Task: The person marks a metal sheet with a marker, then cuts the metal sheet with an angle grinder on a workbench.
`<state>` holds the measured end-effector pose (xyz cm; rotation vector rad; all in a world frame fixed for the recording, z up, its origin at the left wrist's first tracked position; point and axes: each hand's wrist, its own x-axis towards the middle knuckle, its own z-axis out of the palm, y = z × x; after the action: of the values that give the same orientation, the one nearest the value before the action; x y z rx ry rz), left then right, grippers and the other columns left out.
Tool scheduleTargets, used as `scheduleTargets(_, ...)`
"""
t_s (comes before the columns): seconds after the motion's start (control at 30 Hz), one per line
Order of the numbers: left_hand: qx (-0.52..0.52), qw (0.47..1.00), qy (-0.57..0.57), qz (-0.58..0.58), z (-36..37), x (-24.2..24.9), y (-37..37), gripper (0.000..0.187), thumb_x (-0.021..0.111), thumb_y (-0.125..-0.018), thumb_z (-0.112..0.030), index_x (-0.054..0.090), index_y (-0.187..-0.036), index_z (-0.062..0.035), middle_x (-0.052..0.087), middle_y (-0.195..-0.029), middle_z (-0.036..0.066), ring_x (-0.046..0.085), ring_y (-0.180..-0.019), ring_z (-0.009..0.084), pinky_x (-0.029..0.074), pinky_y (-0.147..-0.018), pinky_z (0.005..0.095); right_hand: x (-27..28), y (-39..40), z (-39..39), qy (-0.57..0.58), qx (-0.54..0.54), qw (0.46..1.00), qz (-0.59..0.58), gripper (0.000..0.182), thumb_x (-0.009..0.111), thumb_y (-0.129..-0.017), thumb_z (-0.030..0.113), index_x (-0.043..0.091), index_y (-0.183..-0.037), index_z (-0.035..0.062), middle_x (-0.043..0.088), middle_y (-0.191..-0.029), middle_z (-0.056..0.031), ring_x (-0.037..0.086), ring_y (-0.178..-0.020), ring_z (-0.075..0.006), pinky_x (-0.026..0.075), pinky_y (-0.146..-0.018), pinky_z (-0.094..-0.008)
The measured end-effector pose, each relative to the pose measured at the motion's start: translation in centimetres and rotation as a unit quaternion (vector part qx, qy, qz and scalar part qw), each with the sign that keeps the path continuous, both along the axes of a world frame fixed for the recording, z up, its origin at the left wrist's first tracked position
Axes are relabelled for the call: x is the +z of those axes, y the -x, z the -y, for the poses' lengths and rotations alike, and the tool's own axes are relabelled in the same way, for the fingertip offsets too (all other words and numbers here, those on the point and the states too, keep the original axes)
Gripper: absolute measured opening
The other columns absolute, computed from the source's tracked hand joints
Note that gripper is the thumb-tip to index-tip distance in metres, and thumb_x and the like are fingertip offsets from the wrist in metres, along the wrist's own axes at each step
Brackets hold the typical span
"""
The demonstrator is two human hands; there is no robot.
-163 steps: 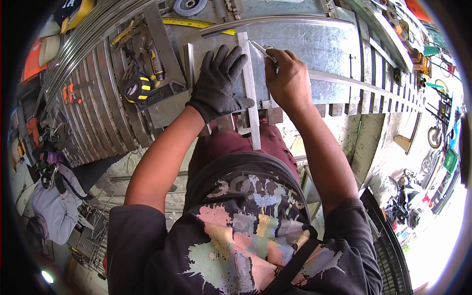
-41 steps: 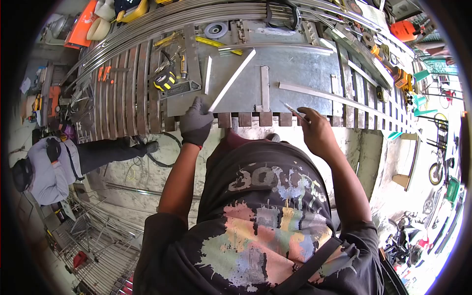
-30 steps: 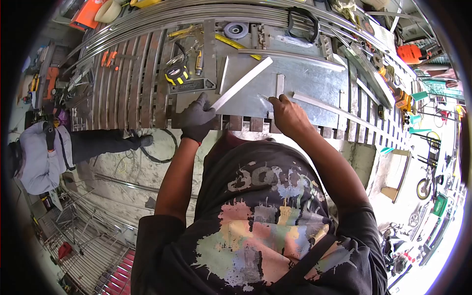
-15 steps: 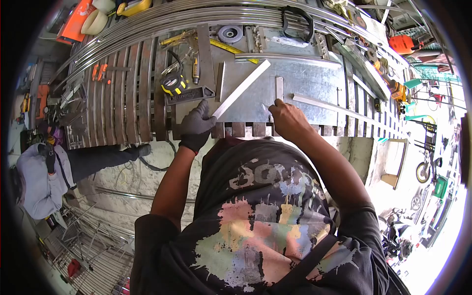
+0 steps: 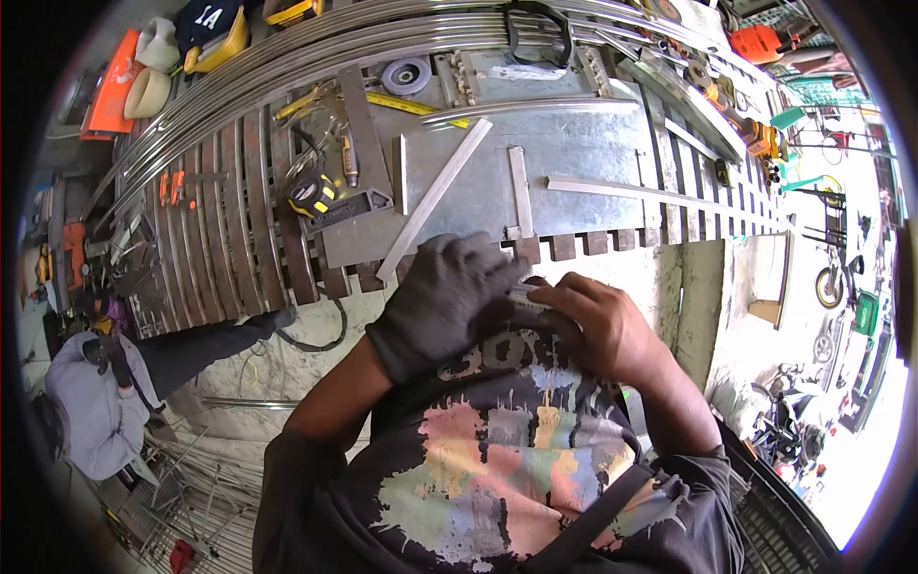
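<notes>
My gloved left hand (image 5: 445, 301) is dark grey; my black T-shirt (image 5: 497, 450) is splotched pink, green, blue and yellow. Left of centre, the tape measure (image 5: 313, 195) is yellow and black.

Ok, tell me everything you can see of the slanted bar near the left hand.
The bar is straight, narrow and pale grey, apparently metal, with no bend visible. It lies slantwise across the metal sheet, far end to the right near the polished strip, near end past the sheet's edge. The left hand is close by but doesn't appear to grip it.
</notes>
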<state>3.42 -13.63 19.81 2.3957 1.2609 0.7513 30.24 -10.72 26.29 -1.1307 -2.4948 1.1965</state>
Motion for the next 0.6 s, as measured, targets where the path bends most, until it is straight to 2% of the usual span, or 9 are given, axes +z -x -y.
scheduleTargets(0.03, -0.037, 0.998, 0.039, -0.045, -0.3, 0.7, -0.2, 0.037, 0.076, -0.098, -0.026, 0.079, -0.133, -0.0138, 0.072, -0.114, 0.008, 0.066, -0.122, 0.0301, 0.045, -0.116, 0.0488, 0.2, -0.1, 0.6, -0.04, -0.009, 0.999, -0.007, 0.035, 0.079, -0.098, 0.009, 0.071, -0.132, 0.0036, 0.071, -0.106, -0.0168, 0.077, -0.091, -0.0396, 0.064, -0.077, -0.0486)
scheduleTargets(0.1, -0.114, 0.978, 0.115, -0.135, -0.9, 1.5, -0.7, 0.033, 0.075, -0.094, -0.024, 0.08, -0.125, -0.0148, 0.07, -0.112, 0.006, 0.061, -0.13, 0.0286, 0.039, -0.122, 0.049, 1.3, -0.4, 1.2, -0.055, -0.022, 0.998, 0.032, 0.032, 0.08, -0.099, 0.012, 0.07, -0.128, 0.0028, 0.071, -0.105, -0.0163, 0.077, -0.09, -0.0395, 0.063, -0.075, -0.0485)
scheduleTargets(0.2, -0.081, 0.981, -0.011, -0.177, -0.8, 2.9, -1.0, 0.03, 0.073, -0.089, -0.023, 0.078, -0.117, -0.0125, 0.066, -0.106, 0.005, 0.061, -0.128, 0.0283, 0.042, -0.12, 0.049, 1.3, -2.3, 2.1, -0.038, -0.05, 0.996, 0.065, 0.024, 0.079, -0.1, 0.015, 0.068, -0.117, 0.0022, 0.069, -0.1, -0.0142, 0.075, -0.085, -0.0387, 0.061, -0.07, -0.0494)
scheduleTargets(0.23, -0.074, 0.979, -0.014, -0.192, -0.6, 3.2, -1.0, 0.033, 0.075, -0.084, -0.023, 0.077, -0.115, -0.0123, 0.064, -0.106, 0.005, 0.06, -0.128, 0.0284, 0.043, -0.119, 0.0511, 1.1, -3.1, 2.3, -0.022, -0.061, 0.996, 0.055, 0.023, 0.078, -0.1, 0.015, 0.068, -0.115, 0.0022, 0.069, -0.098, -0.0139, 0.074, -0.084, -0.0381, 0.06, -0.069, -0.0492)
scheduleTargets(0.33, -0.08, 0.978, -0.023, -0.189, -0.6, 3.5, -2.0, 0.036, 0.075, -0.085, -0.028, 0.077, -0.118, -0.0132, 0.064, -0.109, 0.005, 0.059, -0.13, 0.0297, 0.043, -0.119, 0.0532, 0.7, -4.2, 3.1, -0.029, -0.072, 0.997, 0.02, 0.02, 0.08, -0.097, 0.011, 0.069, -0.111, 0.0037, 0.069, -0.093, -0.0123, 0.073, -0.078, -0.0353, 0.058, -0.067, -0.047)
scheduleTargets(0.43, -0.104, 0.977, -0.042, -0.181, -0.9, 5.3, -4.2, 0.034, 0.074, -0.086, -0.033, 0.075, -0.114, -0.0133, 0.062, -0.107, 0.005, 0.061, -0.12, 0.0305, 0.045, -0.114, 0.0552, 0.0, -4.2, 4.0, -0.058, -0.07, 0.996, -0.013, 0.02, 0.082, -0.094, 0.01, 0.069, -0.109, 0.0045, 0.069, -0.092, -0.0108, 0.072, -0.076, -0.0333, 0.057, -0.067, -0.0452)
scheduleTargets(0.53, -0.141, 0.959, -0.03, -0.242, 0.1, 5.0, -5.8, 0.031, 0.073, -0.088, -0.038, 0.072, -0.108, -0.0143, 0.058, -0.103, 0.006, 0.061, -0.105, 0.0305, 0.046, -0.109, 0.0548, 0.0, -4.2, 4.4, -0.093, -0.067, 0.993, -0.026, 0.026, 0.085, -0.089, 0.013, 0.068, -0.107, 0.0047, 0.069, -0.093, -0.0093, 0.071, -0.076, -0.0296, 0.056, -0.066, -0.0432)
scheduleTargets(0.57, -0.141, 0.968, -0.048, -0.204, -0.1, 4.4, -5.9, 0.027, 0.073, -0.089, -0.04, 0.07, -0.1, -0.0155, 0.054, -0.096, 0.006, 0.058, -0.094, 0.0299, 0.046, -0.103, 0.054, -0.1, -4.5, 4.4, -0.11, -0.061, 0.992, -0.024, 0.027, 0.086, -0.089, 0.014, 0.069, -0.107, 0.0048, 0.069, -0.093, -0.0094, 0.071, -0.075, -0.0291, 0.056, -0.066, -0.043)
scheduleTargets(0.6, -0.148, 0.964, -0.032, -0.218, -0.1, 5.0, -6.0, 0.027, 0.074, -0.089, -0.041, 0.071, -0.099, -0.0156, 0.056, -0.096, 0.006, 0.059, -0.095, 0.03, 0.046, -0.102, 0.0535, -0.1, -5.0, 4.5, -0.127, -0.055, 0.99, -0.021, 0.028, 0.087, -0.088, 0.014, 0.069, -0.107, 0.005, 0.07, -0.094, -0.0094, 0.071, -0.075, -0.0286, 0.056, -0.066, -0.0429)
